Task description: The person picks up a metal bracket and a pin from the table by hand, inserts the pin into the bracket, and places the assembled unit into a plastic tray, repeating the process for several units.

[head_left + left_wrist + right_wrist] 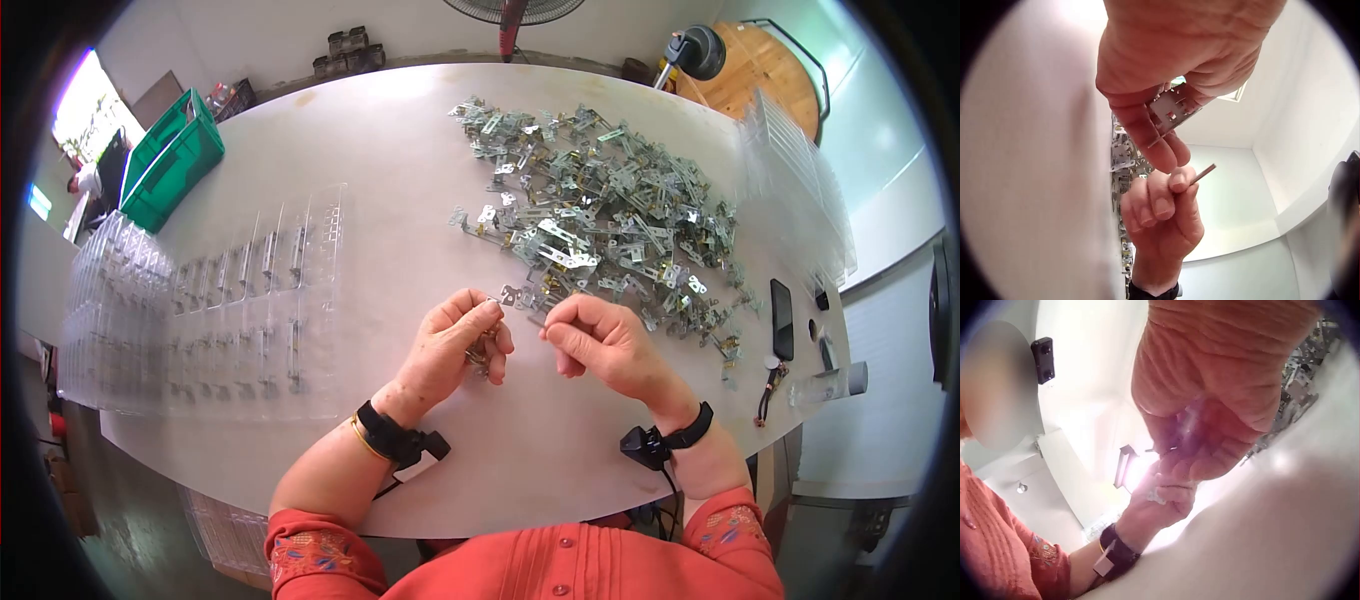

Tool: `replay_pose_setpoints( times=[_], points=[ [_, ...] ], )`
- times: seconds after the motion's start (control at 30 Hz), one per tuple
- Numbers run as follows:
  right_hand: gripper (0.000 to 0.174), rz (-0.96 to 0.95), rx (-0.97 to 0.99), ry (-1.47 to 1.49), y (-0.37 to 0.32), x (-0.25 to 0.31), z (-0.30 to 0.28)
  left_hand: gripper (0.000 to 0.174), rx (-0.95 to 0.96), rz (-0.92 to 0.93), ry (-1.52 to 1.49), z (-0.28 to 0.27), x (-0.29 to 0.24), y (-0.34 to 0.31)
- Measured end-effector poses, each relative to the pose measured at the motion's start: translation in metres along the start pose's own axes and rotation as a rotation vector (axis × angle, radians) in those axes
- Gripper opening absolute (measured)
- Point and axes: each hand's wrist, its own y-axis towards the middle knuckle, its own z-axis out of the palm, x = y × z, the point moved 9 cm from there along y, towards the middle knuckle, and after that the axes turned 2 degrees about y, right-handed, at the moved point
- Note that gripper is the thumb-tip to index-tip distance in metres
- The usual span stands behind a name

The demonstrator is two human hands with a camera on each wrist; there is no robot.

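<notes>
a: what colour is the metal piece (1168, 107) in the left hand (448, 342)?
b: silvery grey, like the thin rod (1204, 174) in the right hand (612, 348).
a: and the heap (620, 190) beyond them?
b: silver-grey, flecked with brassy yellow.
a: left of the left hand?
b: colourless, see-through trays (110, 330), then a green crate (175, 160) farther off.
a: right of the right hand?
b: a black phone (782, 320).
a: behind the hands?
b: black wrist straps (690, 428), a gold bangle (362, 442), red sleeves (320, 555) with multicoloured floral patterning.
a: the table (500, 480) beneath?
b: pale greyish white.
</notes>
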Motion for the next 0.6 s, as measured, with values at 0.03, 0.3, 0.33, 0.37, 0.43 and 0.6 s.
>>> replay_pose_setpoints(
  times=[0.03, 0.3, 0.33, 0.37, 0.43, 0.6],
  points=[
    [0.011, -0.074, -0.068, -0.028, 0.003, 0.01, -0.004, 0.019, -0.025, 0.017, 0.04, -0.003, 0.0, 0.0],
    [0.011, -0.074, -0.177, -0.137, 0.015, 0.009, -0.001, 0.019, -0.093, 0.054, 0.168, -0.006, -0.005, -0.004],
    [0.011, -0.068, -0.18, -0.151, 0.015, 0.007, -0.001, 0.02, -0.111, 0.043, 0.217, -0.006, -0.006, -0.005],
    [0.011, -0.062, -0.186, -0.164, 0.014, 0.005, -0.002, 0.02, -0.128, 0.031, 0.266, -0.006, -0.007, -0.005],
    [0.01, -0.056, -0.195, -0.175, 0.012, 0.005, -0.004, 0.019, -0.133, 0.04, 0.269, -0.008, -0.003, -0.003],
    [0.01, -0.076, -0.187, -0.25, 0.008, 0.006, -0.005, 0.019, -0.153, 0.093, 0.385, -0.003, -0.01, -0.009]
  ],
)
